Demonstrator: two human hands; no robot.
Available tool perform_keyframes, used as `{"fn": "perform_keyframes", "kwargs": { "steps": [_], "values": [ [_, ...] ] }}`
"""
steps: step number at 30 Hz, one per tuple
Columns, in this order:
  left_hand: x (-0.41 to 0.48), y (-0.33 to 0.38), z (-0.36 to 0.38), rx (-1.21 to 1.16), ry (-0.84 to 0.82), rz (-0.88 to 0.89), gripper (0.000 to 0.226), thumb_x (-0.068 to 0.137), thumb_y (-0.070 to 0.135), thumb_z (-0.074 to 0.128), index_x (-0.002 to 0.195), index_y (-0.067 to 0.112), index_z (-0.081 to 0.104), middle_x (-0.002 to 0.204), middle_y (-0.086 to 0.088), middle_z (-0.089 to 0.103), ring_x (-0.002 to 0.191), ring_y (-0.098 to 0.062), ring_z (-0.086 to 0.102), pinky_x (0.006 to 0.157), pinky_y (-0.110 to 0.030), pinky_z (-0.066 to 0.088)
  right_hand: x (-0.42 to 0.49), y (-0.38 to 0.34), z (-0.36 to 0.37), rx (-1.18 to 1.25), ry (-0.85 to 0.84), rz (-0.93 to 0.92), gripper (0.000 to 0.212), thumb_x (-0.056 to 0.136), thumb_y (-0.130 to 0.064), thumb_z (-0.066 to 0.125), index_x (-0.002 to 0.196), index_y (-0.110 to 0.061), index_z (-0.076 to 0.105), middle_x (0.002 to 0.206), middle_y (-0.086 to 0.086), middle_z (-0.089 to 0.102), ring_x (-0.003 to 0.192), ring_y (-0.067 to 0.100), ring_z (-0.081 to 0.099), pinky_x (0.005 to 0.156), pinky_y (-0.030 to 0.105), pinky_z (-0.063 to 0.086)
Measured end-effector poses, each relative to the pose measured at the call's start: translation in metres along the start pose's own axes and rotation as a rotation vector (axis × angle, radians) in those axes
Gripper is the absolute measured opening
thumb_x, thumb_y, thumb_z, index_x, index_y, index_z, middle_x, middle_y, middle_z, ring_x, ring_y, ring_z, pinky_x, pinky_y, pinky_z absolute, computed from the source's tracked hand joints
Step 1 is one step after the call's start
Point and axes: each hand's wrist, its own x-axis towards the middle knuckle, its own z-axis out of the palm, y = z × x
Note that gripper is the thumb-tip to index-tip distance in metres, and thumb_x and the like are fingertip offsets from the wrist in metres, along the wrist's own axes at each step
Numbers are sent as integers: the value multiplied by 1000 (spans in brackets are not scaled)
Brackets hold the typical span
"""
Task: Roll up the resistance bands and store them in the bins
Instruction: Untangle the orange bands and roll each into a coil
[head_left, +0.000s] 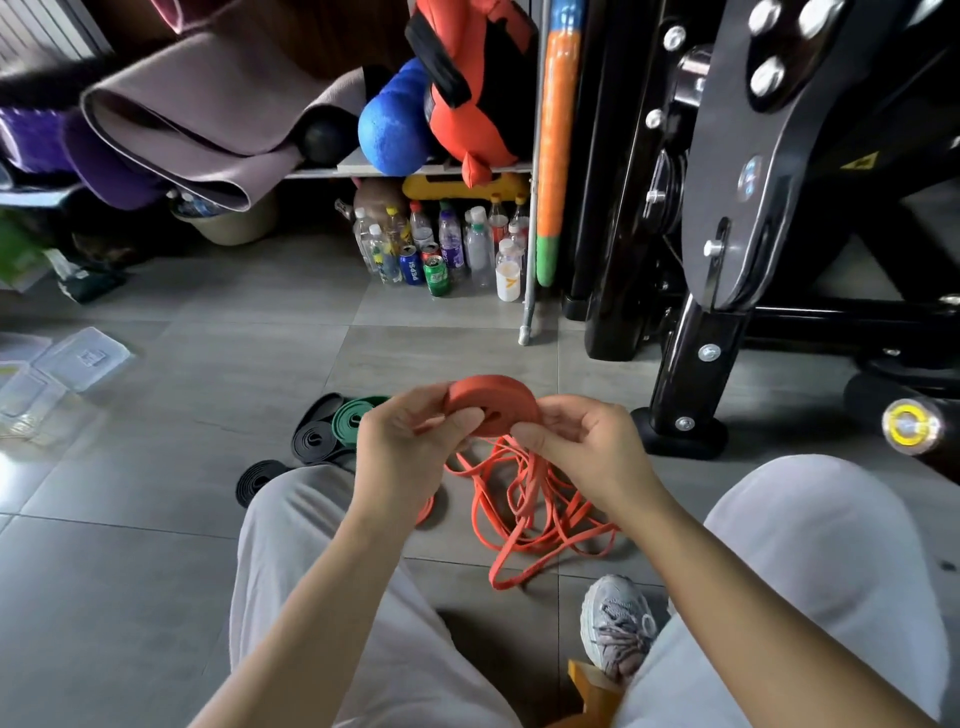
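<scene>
Grey tiled floor (208, 545), seen from above by a seated person.

Edges and open room:
- Far side: a shelf rack loaded with folded mats (197, 130); under it, a cluster of bottles and cans (441, 249) stands on the tiles.
- Right side: a black exercise machine (691, 338) is planted close by, with its rubber foot (680, 431) just beyond the right hand. An orange foam pole (556, 130) stands upright between the rack and the machine.
- Left side: clear plastic bins (78, 358) lie at the frame's edge, well apart from the hands. Bare tile is seen between them and the left knee (291, 519).
- Near side: the working space is bounded by the left knee and the right knee (810, 545). A grey shoe (618, 629) rests on the floor between them.

Task items:
- Orange roll (493, 402): a flat wound coil, held in the air above the floor between the knees, tilted with its face toward the camera.
- Loose orange band (530, 514): an unwound tangle lying on the tiles directly beneath the hands, with strands rising toward the roll.
- Green roll (350, 418) and black rolls (314, 441): lying coiled on the floor just left of the left hand, beside the left knee.

Hands:
- Left hand (400, 447): curled, with the roll's left edge pinched between thumb and fingers.
- Right hand (587, 441): curled, with the roll's right edge pinched and the thumb laid near the centre hole.
</scene>
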Motion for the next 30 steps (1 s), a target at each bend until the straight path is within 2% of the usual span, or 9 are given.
{"fn": "perform_keyframes", "kwargs": {
  "steps": [4,6,11,14,16,18,23,27,30],
  "values": [
    [-6,-6,11,-473,-95,-228,27,69,15,68,94,8,68,85,-5,74,77,-16,70,65,-23,56,1,-3,3,191,12,-4,16,82,-1,65,88,-16,68,73,-8,73,73,5,67,72,19,55],
    [-6,-9,13,-469,-129,-271,21,73,10,70,94,8,65,87,-7,72,78,-18,69,69,-27,57,2,-3,2,223,27,-1,17,84,1,62,90,-15,67,74,-9,73,73,4,67,75,19,55],
    [7,-7,-3,482,-186,125,46,77,13,73,118,25,55,107,11,59,92,-10,59,78,-28,49,4,2,-2,-284,-94,-86,22,82,-7,69,104,-10,70,87,-6,71,78,1,67,79,21,52],
    [12,7,-10,731,-330,270,29,81,18,67,109,24,66,101,9,65,90,-13,60,81,-30,48,4,0,0,-467,-139,-174,21,83,-14,70,104,-13,71,91,-4,73,84,4,65,80,22,51],
    [15,12,-12,762,-351,283,18,82,18,66,99,25,70,88,15,67,84,-9,61,76,-18,45,4,-3,2,-408,-140,-164,19,83,-11,69,102,-13,71,88,-6,72,83,4,66,80,22,52],
    [18,14,-15,667,-300,259,16,81,16,69,95,23,72,76,23,62,73,2,59,69,-4,40,4,-6,2,-276,-135,-111,19,83,-6,68,101,-12,70,86,-8,72,82,5,68,82,26,54],
    [17,8,-16,316,-150,144,30,81,5,69,78,35,66,67,24,66,69,1,65,71,-16,52,3,-6,-1,-175,-111,-49,15,83,-6,68,97,-11,70,81,8,73,73,29,70,73,46,57],
    [11,2,-8,-7,-68,55,29,82,-5,64,82,23,67,67,12,71,64,-5,68,63,-23,56,6,-3,1,-13,-20,3,17,79,-10,71,87,-25,69,76,-6,74,74,11,70,76,31,56],
    [9,-2,0,-255,-9,-30,13,83,-1,62,93,5,68,78,-7,73,71,-17,69,62,-21,54,6,-5,4,85,10,31,18,79,-8,71,84,-26,68,72,-8,73,66,10,66,71,34,54]
  ]
}}
